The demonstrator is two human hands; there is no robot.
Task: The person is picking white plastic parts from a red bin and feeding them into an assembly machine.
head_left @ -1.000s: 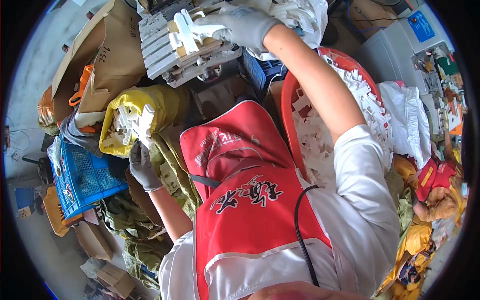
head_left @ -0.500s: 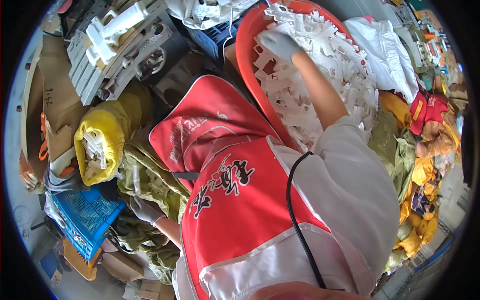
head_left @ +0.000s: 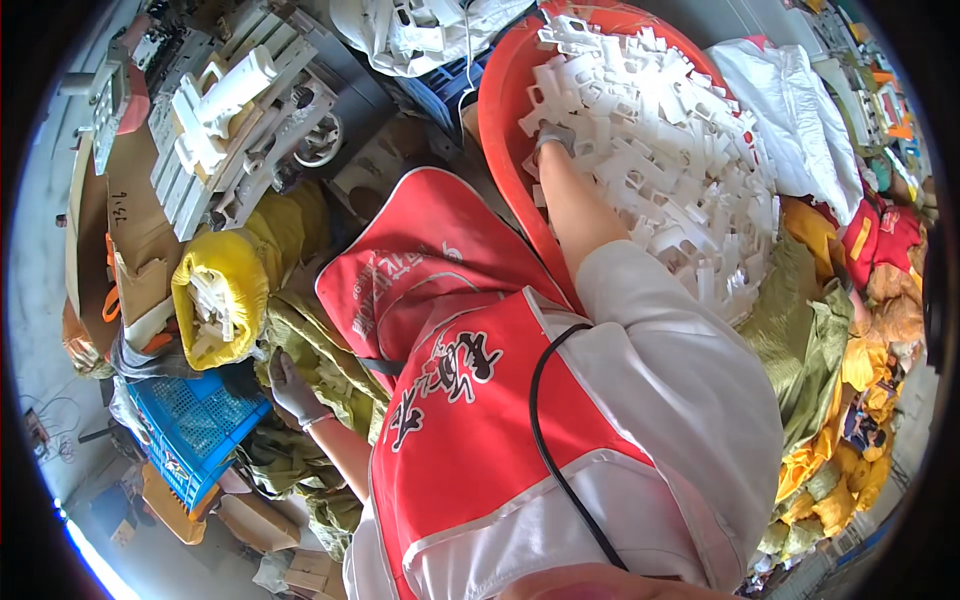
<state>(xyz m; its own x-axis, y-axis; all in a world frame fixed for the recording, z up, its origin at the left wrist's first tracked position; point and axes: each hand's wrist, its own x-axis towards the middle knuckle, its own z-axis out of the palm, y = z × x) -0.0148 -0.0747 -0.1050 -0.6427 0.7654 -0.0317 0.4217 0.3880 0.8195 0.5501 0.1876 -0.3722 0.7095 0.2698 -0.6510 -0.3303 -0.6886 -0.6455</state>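
My right hand [head_left: 553, 138], in a grey glove, reaches into a red basin [head_left: 497, 120] heaped with white plastic parts [head_left: 650, 150]. It is at the basin's left side, low against the pile, and its fingers are mostly hidden. My left hand [head_left: 296, 392], also gloved, hangs beside an olive-green woven sack [head_left: 325, 345]. Its fingers stretch upward, and nothing shows in them. Close by, a yellow sack [head_left: 262, 290] lies with its mouth open, showing white parts inside.
A grey bench fixture [head_left: 215, 120] with a white part on it stands at the upper left. Below the yellow sack is a blue plastic crate [head_left: 200, 420]. A white sack [head_left: 785, 110] lies right of the basin, and cardboard [head_left: 145, 230] leans at the far left.
A slim white part at my left hand is gone from its fingers. My right hand has moved down from the top of the pile toward the basin's left wall. The view has shifted slightly.
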